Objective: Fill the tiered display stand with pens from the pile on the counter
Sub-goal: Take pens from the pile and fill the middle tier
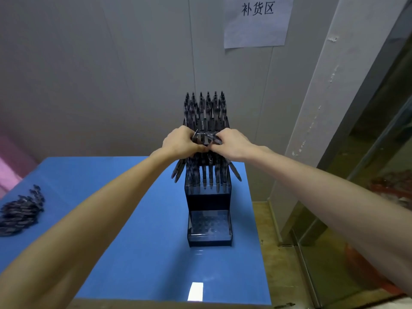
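Observation:
A dark tiered display stand (208,200) sits on the blue counter (124,210). Its top tier is full of upright black pens (206,107), its middle tier holds several more, and its bottom tier (209,224) shows bare holes. My left hand (181,142) and my right hand (231,143) meet in front of the stand, above the middle tier. Each grips a bunch of black pens whose ends (178,171) fan down and outward below the hands. A pile of black pens (21,210) lies at the counter's left edge.
A grey wall stands just behind the stand, with a paper sign (257,21) taped high on it. The counter's right edge runs close beside the stand, with a wooden ledge (267,221) and a glass panel (356,197) beyond. A pink surface (9,166) lies far left.

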A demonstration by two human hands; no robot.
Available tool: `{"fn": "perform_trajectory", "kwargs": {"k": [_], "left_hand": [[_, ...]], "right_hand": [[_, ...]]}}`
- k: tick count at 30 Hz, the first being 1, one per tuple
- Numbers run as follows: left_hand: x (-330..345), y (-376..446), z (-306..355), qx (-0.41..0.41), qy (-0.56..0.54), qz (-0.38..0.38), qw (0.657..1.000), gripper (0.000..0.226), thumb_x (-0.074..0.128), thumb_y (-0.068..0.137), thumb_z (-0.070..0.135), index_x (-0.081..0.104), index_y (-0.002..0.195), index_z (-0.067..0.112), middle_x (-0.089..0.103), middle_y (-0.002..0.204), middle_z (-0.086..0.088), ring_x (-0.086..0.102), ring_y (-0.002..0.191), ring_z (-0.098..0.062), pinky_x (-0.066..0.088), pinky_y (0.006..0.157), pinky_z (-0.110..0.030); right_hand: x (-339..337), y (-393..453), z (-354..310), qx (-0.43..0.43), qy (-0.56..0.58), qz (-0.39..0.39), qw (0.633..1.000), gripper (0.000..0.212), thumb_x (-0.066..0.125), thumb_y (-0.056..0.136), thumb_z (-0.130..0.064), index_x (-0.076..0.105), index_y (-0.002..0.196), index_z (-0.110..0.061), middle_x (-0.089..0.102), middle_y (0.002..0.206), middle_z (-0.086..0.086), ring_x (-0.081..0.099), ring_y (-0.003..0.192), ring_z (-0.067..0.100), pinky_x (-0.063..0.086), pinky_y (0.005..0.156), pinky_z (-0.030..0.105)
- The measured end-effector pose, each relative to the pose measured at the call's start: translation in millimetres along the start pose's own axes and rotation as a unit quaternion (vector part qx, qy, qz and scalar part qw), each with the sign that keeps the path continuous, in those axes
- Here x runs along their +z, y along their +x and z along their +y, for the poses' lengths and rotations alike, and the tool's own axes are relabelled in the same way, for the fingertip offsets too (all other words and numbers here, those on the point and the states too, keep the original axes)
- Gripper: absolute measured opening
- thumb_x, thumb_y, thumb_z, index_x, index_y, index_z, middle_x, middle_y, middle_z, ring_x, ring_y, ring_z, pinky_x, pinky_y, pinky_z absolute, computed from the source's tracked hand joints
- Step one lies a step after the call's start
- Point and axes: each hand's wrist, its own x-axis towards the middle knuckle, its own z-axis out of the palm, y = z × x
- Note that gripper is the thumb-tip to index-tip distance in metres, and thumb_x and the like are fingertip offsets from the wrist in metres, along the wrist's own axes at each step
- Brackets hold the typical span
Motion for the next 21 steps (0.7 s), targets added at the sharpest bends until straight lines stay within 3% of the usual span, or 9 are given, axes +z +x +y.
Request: {"fn": "perform_trajectory", "kwargs": {"k": [5,11,21], "left_hand": [[0.7,-0.2,0.1,0.002,0.014,0.001,1.0,0.042,0.086,0.076,0.048,0.06,0.066,0.017,0.067,0.063,-0.001,0.061,0.059,-0.018,0.046,0.059,-0.03],[5.5,-1.5,-5.1,0.001,-0.005,0.001,1.0,0.041,0.087,0.076,0.048,0.063,0.067,0.015,0.066,0.061,0.0,0.061,0.057,-0.017,0.046,0.059,-0.03],[0.7,-0.6,-0.7,-0.051,0.069,-0.046,0.995,0.043,0.085,0.078,0.051,0.06,0.074,0.016,0.068,0.061,0.006,0.063,0.058,-0.01,0.045,0.059,-0.028]], "right_hand": [[-2.1,-6.8,-1.9,0.001,-0.002,0.053,0.999,0.05,0.052,0.101,-0.047,0.045,0.061,-0.018,0.05,0.056,0.001,0.048,0.053,0.022,0.035,0.052,0.032],[-10.4,-10.0,-2.9,-0.03,-0.034,0.125,0.991,0.056,0.043,0.102,-0.058,0.047,0.062,-0.018,0.056,0.06,0.0,0.056,0.058,0.022,0.041,0.054,0.032],[-16.6,-8.9,-9.3,-0.032,-0.022,0.167,0.985,0.048,0.057,0.097,-0.054,0.044,0.064,-0.022,0.055,0.063,-0.002,0.056,0.065,0.024,0.039,0.059,0.033]]}}
